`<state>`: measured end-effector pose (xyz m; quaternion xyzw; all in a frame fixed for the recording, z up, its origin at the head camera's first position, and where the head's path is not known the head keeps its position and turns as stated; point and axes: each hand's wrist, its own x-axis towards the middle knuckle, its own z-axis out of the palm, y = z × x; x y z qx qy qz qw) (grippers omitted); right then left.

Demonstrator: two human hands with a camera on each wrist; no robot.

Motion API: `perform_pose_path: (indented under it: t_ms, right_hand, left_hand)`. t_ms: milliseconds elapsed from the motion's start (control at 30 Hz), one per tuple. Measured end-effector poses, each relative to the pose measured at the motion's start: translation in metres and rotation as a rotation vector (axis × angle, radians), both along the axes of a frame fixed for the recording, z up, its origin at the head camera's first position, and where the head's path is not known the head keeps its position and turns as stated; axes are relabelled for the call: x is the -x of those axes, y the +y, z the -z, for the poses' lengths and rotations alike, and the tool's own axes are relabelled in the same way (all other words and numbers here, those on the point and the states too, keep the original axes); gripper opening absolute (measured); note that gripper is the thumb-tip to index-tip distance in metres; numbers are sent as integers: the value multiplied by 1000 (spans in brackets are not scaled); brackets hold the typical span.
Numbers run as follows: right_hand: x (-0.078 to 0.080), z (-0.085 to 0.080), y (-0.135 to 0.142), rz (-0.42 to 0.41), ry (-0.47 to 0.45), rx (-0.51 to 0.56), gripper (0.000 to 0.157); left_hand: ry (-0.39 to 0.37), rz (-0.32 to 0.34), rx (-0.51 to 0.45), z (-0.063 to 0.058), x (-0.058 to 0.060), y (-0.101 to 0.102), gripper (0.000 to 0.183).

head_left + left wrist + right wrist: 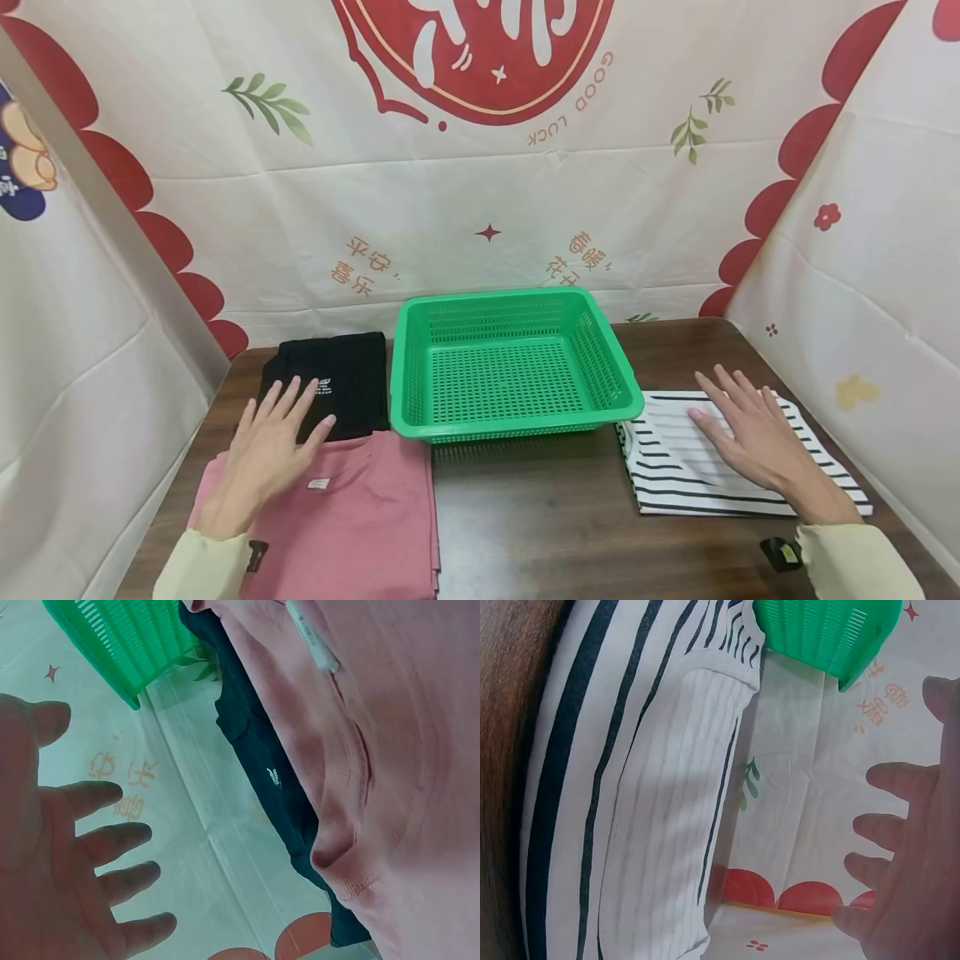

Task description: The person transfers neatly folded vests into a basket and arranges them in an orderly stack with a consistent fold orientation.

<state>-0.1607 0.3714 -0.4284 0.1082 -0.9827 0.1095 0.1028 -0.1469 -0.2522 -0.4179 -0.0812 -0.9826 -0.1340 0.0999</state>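
My left hand (pixel 266 450) hovers with spread, straight fingers over a folded pink shirt (pixel 360 525), its fingertips overlapping a folded black shirt (pixel 345 362) in the head view. The left wrist view shows the pink shirt's collar (pixel 345 825) and the black cloth (pixel 255 750) beyond it. On the other side my right hand (pixel 757 433), fingers also spread, is over a folded white shirt with black stripes (pixel 675 492). Its striped cloth (pixel 577 787) fills much of the right wrist view. Neither hand holds anything.
A green plastic basket (pixel 517 425) with perforated walls stands at the back middle of the brown wooden table (pixel 525 517), between the shirts. Its bottom shows bare. White printed cloth (pixel 450 192) hangs behind the table and along both sides.
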Motion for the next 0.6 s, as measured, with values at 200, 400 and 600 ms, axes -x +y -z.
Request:
perform_pose_path:
  t_ms: [200, 400, 600]
  right_hand:
    - [-1, -2, 3, -1, 3, 2, 67]
    - [-1, -3, 4, 17, -5, 2, 67]
    - [-1, 0, 8, -4, 21, 20, 62]
  left_hand:
    - [50, 37, 1, -1, -4, 8, 64]
    - [74, 60, -98, -1, -9, 18, 54]
    - [134, 69, -160, 1, -14, 28, 40]
